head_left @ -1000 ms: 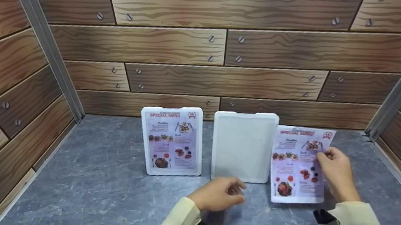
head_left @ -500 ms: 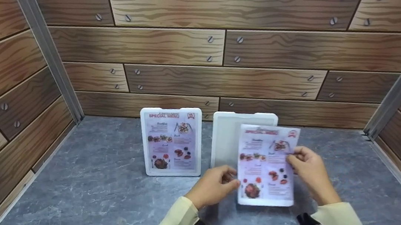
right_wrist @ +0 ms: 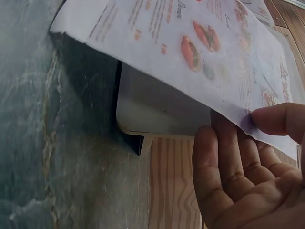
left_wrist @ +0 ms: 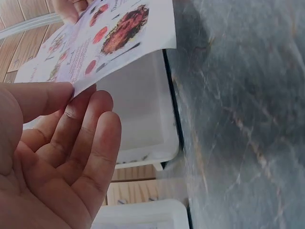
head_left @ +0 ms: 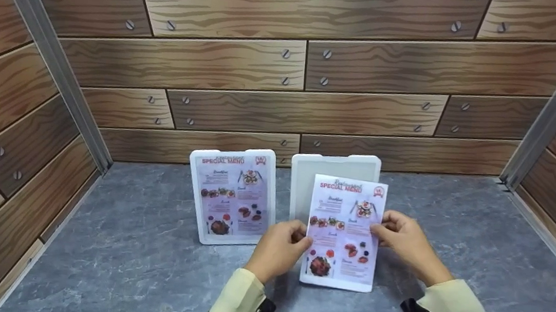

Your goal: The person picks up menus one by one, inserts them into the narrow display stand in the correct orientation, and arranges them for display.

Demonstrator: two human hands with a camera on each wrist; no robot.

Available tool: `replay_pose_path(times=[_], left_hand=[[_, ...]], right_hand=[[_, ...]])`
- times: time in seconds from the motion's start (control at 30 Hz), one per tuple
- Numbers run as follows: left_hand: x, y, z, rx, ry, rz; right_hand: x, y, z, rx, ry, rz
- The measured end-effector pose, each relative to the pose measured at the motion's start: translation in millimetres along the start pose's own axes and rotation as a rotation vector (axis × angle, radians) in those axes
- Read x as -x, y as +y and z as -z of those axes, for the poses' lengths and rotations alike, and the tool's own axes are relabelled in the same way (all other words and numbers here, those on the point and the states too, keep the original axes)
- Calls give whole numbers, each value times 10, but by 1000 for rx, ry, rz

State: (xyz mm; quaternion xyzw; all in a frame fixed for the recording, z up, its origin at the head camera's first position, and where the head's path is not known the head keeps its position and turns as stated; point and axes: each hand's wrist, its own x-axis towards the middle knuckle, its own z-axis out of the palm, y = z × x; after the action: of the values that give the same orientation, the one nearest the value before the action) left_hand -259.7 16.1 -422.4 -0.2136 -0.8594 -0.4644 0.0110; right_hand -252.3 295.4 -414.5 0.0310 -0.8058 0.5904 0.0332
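A printed menu sheet (head_left: 343, 235) stands upright in front of a white display frame (head_left: 300, 189), hiding most of that frame's blank panel. My left hand (head_left: 278, 251) pinches the sheet's left edge between thumb and fingers. On the opposite edge, my right hand (head_left: 405, 244) pinches it a bit higher up. The left wrist view shows the thumb on the printed face of the menu sheet (left_wrist: 126, 36) and the fingers behind. In the right wrist view the menu sheet (right_wrist: 190, 47) slants out in front of the white frame (right_wrist: 157, 102), with a gap between them.
Left of the blank frame stands a second white frame (head_left: 201, 220) with the same menu in it. The frames stand on a grey marbled tabletop (head_left: 141, 276). Wood-patterned panels (head_left: 236, 64) close off the back and sides, with metal corner posts (head_left: 55, 60).
The menu sheet has moved left, from beside the blank frame to in front of it, carried by the right hand. The left hand, loose before, now pinches its left edge.
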Motion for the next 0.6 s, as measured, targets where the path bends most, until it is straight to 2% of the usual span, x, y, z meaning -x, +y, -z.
replay_pose_path(times=[0.1,0.4,0.6], left_hand=[[-6,8,12,0,9,-6],[-29,4,85,86,59,55],[-30,1,128,95,50,87]], right_hand=[[6,-12,-16,-1,-7,6],[17,-68,-72,-36,30,16],[7,-38,-106,-32,21,11]])
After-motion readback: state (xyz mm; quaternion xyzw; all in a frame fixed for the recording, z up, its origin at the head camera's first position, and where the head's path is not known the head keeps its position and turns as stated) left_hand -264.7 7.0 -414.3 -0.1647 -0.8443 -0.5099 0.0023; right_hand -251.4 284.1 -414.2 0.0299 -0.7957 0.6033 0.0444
